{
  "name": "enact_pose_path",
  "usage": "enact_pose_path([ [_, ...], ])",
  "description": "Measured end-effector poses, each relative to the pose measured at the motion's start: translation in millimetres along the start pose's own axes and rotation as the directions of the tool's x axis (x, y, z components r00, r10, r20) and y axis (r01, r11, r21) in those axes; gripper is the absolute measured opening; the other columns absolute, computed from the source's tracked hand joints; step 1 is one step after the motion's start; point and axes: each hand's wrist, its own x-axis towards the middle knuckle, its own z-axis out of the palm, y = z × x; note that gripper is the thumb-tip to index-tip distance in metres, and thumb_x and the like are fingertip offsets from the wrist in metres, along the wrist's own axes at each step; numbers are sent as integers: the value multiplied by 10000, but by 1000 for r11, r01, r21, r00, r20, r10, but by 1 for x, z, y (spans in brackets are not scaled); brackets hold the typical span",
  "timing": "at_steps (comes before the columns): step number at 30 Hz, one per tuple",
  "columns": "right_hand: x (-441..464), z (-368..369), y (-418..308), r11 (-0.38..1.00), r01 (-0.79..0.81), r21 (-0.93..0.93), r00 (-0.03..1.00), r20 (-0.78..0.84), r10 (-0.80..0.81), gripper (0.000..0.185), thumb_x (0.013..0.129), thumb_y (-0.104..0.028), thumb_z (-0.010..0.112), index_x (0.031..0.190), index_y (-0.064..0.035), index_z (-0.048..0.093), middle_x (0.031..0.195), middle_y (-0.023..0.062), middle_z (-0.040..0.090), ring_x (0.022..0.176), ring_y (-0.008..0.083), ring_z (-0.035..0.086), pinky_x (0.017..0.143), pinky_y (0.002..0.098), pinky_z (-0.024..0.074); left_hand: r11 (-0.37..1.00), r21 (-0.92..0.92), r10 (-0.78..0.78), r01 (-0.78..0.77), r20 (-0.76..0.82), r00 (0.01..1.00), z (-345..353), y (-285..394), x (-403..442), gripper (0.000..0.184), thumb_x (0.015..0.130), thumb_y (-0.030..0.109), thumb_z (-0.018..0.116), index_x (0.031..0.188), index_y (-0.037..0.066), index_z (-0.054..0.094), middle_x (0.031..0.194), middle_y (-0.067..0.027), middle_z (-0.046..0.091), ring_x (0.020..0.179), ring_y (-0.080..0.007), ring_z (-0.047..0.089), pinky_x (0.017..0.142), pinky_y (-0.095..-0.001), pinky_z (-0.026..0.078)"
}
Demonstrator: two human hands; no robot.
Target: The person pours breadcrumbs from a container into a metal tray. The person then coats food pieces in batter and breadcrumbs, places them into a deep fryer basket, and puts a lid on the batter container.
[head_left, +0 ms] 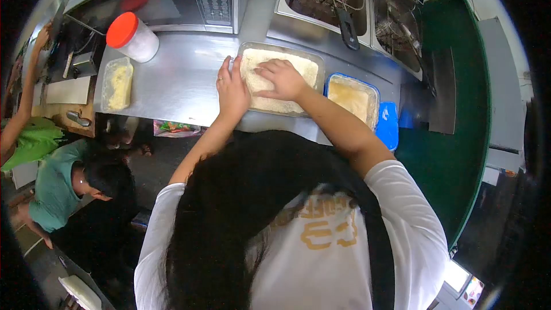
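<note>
On smooth steel desk (pixel 178 83), far left: clear rectangular tub (pixel 106 84) with yellow shreds (pixel 120 87). Next, round, red-lidded jar (pixel 140 44). Then left grip (pixel 232 93), fingers extended, slightly parted, at left rim of metal tray (pixel 321 74); whether clasping it, cannot tell. Inside rectangular tray, directly under right grip (pixel 282 79): pale, grainy crumbs (pixel 304 68); fingers spread there, tips down in grains. Farther right, near tray: rectangular, blue-rimmed box (pixel 352 79), tan filling (pixel 350 100); just beside, smooth blue plastic piece (pixel 388 123).

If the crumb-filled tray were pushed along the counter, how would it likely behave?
The tray would probably stay stiff: its rim holds a neat rectangle. Its low, broad shape makes tipping unlikely. The pale, loose-looking crumbs inside may shift.
</note>
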Motion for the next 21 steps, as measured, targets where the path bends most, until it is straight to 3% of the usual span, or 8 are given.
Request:
enact_pose_path([
  [6, 10, 10, 14, 980, -193, -50, 960, 198, 199, 332, 859, -404, 626, 1035, -125, 667, 1074, 98, 668, 942, 302, 639, 731, 407, 510, 1000, -4, -4, 4, 2, 1000, 0, 1, 1, 669, 818, -11, 557, 1440, 86, 331, 1430, -255, 325, 1302, -444, 354, 1065, -541, 290],
  [9, 12, -1, 9, 934, -348, 83, 932, 135, 336, 324, 878, -395, 605, 1034, -119, 674, 1036, 115, 683, 878, 321, 655, 715, 419, 517, 1000, 17, 1, -2, 10, 1000, -2, 2, 0, 638, 831, -24, 519, 1434, 59, 328, 1435, -262, 316, 1301, -449, 348, 1058, -514, 305],
  [12, 10, -16, 6, 884, -459, 95, 879, 199, 434, 366, 888, -419, 585, 1069, -113, 670, 1133, 125, 659, 980, 310, 638, 778, 422, 513, 999, -21, -30, 30, 10, 1000, -2, 2, -1, 647, 827, -5, 553, 1433, 82, 343, 1436, -247, 317, 1303, -441, 354, 1075, -537, 282],
  [15, 0, 8, 13, 997, -75, 10, 988, -131, 76, 411, 876, -439, 593, 1100, -100, 659, 1209, 133, 626, 1082, 294, 601, 851, 433, 495, 1000, -18, -19, 20, 8, 1000, -2, 3, 0, 646, 826, -10, 545, 1433, 79, 342, 1442, -249, 309, 1303, -442, 354, 1069, -536, 285],
  [18, 4, 2, -7, 987, -133, -91, 986, -112, 123, 407, 826, -346, 668, 1120, -65, 649, 1153, 130, 646, 1059, 320, 609, 849, 398, 496, 1000, -16, -14, 14, 7, 1000, 0, 1, 0, 647, 820, -18, 539, 1430, 76, 345, 1439, -252, 314, 1303, -444, 353, 1060, -537, 291],
  [21, 8, 13, 3, 959, -270, -85, 950, 139, 279, 420, 838, -411, 640, 1123, -102, 643, 1190, 130, 626, 1102, 289, 589, 880, 428, 487, 1000, -6, -25, 25, 8, 1000, 0, 1, 0, 644, 817, -14, 539, 1427, 73, 350, 1432, -256, 325, 1303, -443, 353, 1051, -541, 297],
])
